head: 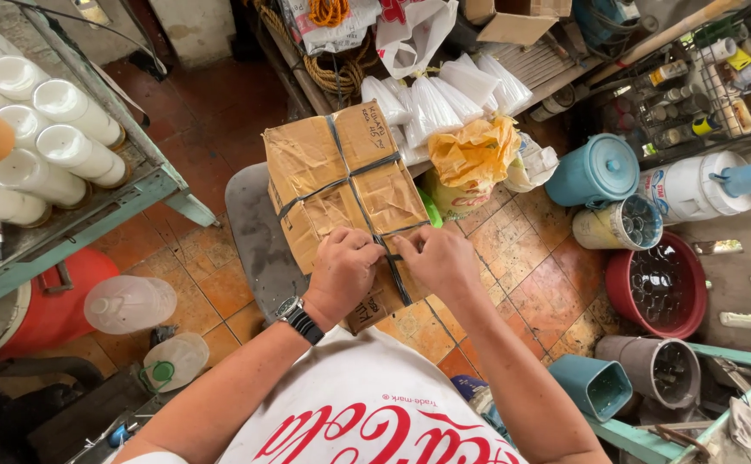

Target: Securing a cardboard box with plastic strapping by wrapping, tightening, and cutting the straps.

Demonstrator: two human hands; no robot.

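Note:
A brown cardboard box [341, 176], patched with tape and bound by dark plastic straps [360, 167], rests on a grey stool [255, 232] in front of me. My left hand [343, 268], with a wristwatch [300, 319] on its wrist, is clenched on the box's near edge beside the strap. My right hand [437, 258] pinches the same dark strap at the near edge. Both hands nearly touch each other over the strap.
White cup stacks [40, 155] fill a metal rack at left. Clear plastic jugs [130, 302] lie on the tiled floor. At right stand a teal lidded bucket [597, 170], a red basin of glasses [659, 283] and grey bins [657, 368]. Bagged goods [477, 150] crowd behind the box.

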